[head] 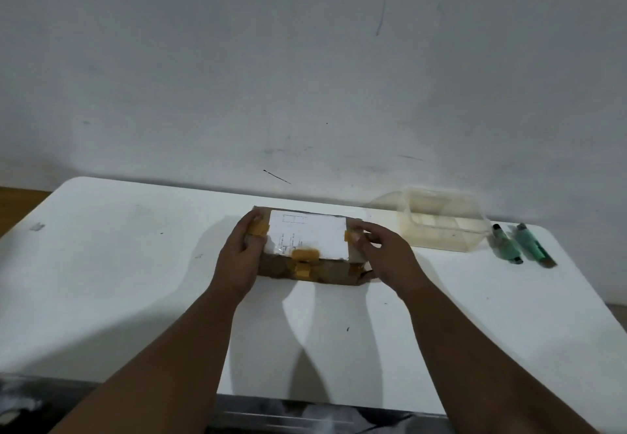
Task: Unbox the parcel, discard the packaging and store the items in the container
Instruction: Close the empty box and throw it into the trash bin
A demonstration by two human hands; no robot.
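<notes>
Two hands gripping parcel (307,247) at frame centre: left hand (239,257) clasping left end, right hand (385,257) pinching right tape tab. Cardboard seeming light, stiff; best holding by ends.

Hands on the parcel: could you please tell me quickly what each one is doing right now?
Left hand: gripping the left end of the taped cardboard parcel.
Right hand: fingers at its right end; firm grip cannot be told.

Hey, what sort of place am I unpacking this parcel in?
Probably a plain indoor room, not clearly a home or workshop: a white folding-style table pushed against a bare, scuffed white wall, holding just the taped parcel and a clear plastic container.
</notes>
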